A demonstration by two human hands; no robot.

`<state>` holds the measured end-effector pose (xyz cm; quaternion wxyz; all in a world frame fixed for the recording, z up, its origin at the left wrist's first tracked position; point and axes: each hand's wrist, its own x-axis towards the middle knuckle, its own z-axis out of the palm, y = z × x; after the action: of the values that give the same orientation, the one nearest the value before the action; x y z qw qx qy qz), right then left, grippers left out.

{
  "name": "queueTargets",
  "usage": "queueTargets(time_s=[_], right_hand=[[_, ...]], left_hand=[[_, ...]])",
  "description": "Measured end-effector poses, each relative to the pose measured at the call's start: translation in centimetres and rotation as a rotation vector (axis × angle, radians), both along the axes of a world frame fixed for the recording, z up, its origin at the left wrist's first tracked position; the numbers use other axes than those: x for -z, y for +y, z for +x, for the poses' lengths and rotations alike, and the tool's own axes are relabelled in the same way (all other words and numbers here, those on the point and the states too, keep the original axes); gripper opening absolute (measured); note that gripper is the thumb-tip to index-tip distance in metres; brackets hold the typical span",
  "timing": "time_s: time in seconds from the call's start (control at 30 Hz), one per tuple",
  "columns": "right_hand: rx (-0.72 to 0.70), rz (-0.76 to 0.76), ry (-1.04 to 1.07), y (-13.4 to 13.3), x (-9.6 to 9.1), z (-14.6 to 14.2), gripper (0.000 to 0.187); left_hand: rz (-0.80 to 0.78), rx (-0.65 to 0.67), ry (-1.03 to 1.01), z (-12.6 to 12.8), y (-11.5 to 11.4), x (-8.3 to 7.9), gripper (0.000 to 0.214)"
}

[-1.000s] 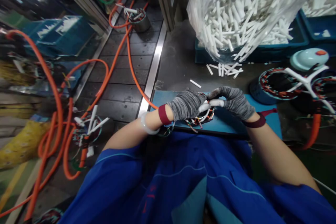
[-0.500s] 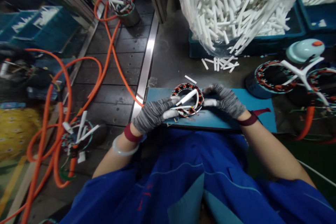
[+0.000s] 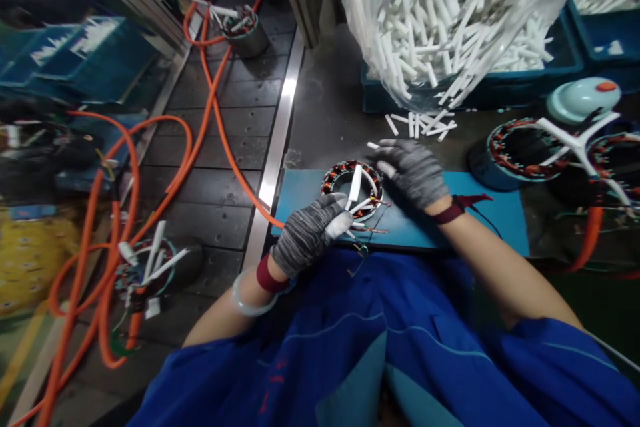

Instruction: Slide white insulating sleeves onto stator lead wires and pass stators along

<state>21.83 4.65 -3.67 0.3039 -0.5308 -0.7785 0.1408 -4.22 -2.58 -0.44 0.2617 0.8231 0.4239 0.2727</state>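
A ring-shaped motor stator (image 3: 329, 177) with copper-red windings lies on the blue mat, and a white sleeve (image 3: 356, 183) stands up across its opening. My left hand (image 3: 313, 230), in a grey knitted glove with white fingertips, is closed on the stator's lead wires at its near left edge. Loose wire ends (image 3: 375, 231) stick out to the right of those fingers. Beyond the stator to the right, my right hand (image 3: 413, 172), gloved the same way, has its fingers on a short white tube (image 3: 373, 145). Only one end of that tube shows.
A plastic bag (image 3: 365, 13) of white tubes sits in a blue bin (image 3: 380, 97) at the back. Several loose tubes (image 3: 423, 125) lie before it. Other stators (image 3: 493, 160) stand at right. On the left, an orange hose (image 3: 220, 123) loops over the slatted conveyor (image 3: 197, 197).
My right hand has left the stator and moved up to the white tube behind it. The left hand stays at the stator, which has turned slightly, and its sleeve now stands steeper.
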Motion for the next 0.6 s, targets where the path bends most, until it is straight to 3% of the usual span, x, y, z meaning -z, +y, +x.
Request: queueTargets(time_s=[0.1, 0.17, 0.3, 0.43, 0.6], right_hand=[[0.195, 0.046, 0.413, -3.8, -2.2, 1.6, 0.021], [0.187, -0.054, 0.533, -6.4, -3.3, 2.3, 0.027], [0.191, -0.170, 0.504, -9.6, -4.1, 2.3, 0.015], [0.149, -0.120, 0.423, -9.8, -3.5, 1.7, 0.014], [-0.028, 0.048, 0.219, -9.0, -3.4, 1.4, 0.018]], left_hand=[[-0.062, -0.035, -0.004, 0.9, 0.2, -1.1, 0.031], [-0.117, -0.073, 0.006, 1.6, 0.6, -1.9, 0.026], [-0.168, -0.087, -0.009, 2.1, 1.2, -2.5, 0.022], [-0.129, -0.064, -0.024, 1.9, 1.2, -1.9, 0.026], [-0.080, -0.057, -0.062, 1.7, 0.9, -0.9, 0.029]])
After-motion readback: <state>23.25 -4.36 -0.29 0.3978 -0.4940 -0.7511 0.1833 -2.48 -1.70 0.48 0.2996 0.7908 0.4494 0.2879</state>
